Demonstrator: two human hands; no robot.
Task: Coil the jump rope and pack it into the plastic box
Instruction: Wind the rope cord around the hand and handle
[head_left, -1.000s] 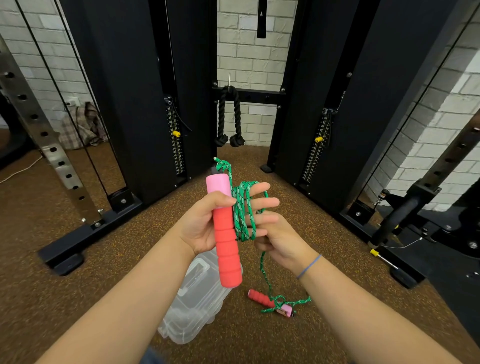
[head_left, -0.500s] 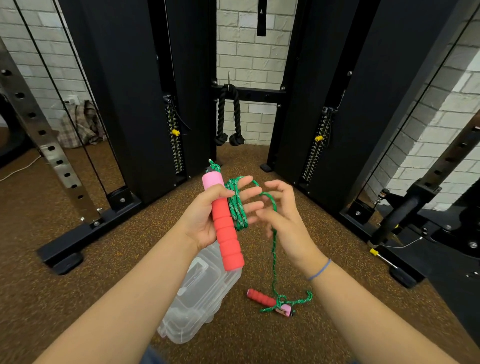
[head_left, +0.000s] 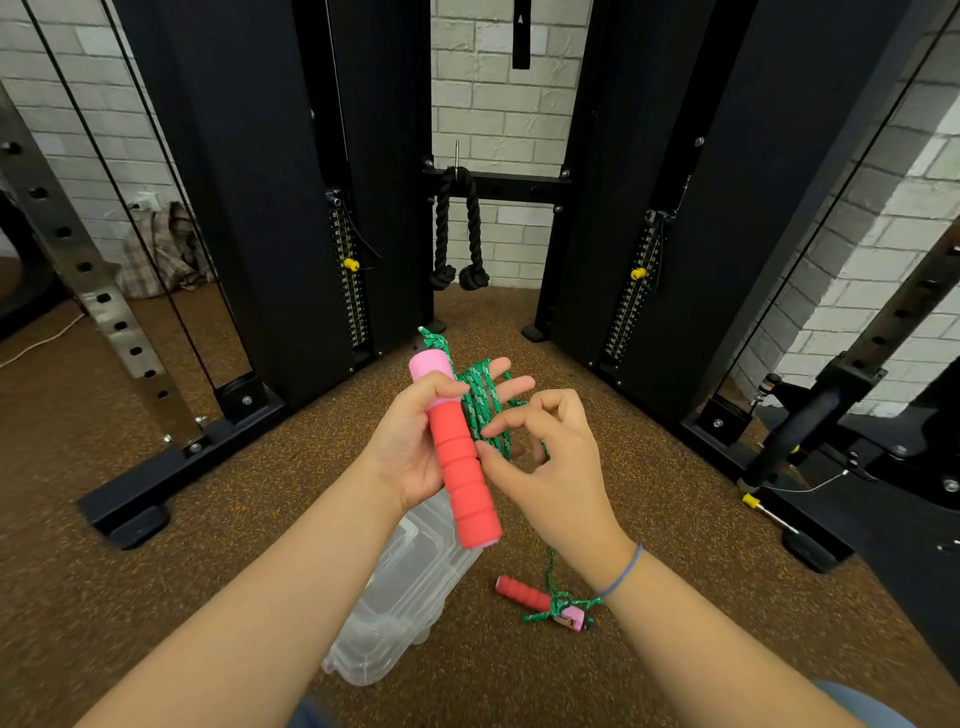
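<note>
So, the left hand (head_left: 410, 447) has the handle (head_left: 462, 467) pinned against the palm with the thumb pressed over its pink cap, and the red foam end points down toward me. The fingers on that hand stick out straight, and the green rope (head_left: 480, 395) is looped around them in several turns, right beside the handle. The right hand (head_left: 556, 473) is curled in close, with thumb and index finger pinching a strand of the rope just next to the foam. There's a thin blue band (head_left: 623, 574) on that wrist.

From behind the right hand the rope drops to the floor (head_left: 156, 597), where it ends in a little tangle at the second handle (head_left: 524, 595), which lies flat near the right forearm. The clear box (head_left: 400, 613) sits on the floor too, below the left wrist and partly hidden by it. Can't tell if the lid is latched. Further back stands a black cable machine (head_left: 249, 182) with a black rope grip (head_left: 457, 228) hanging from its crossbar, in front of a white brick wall.
</note>
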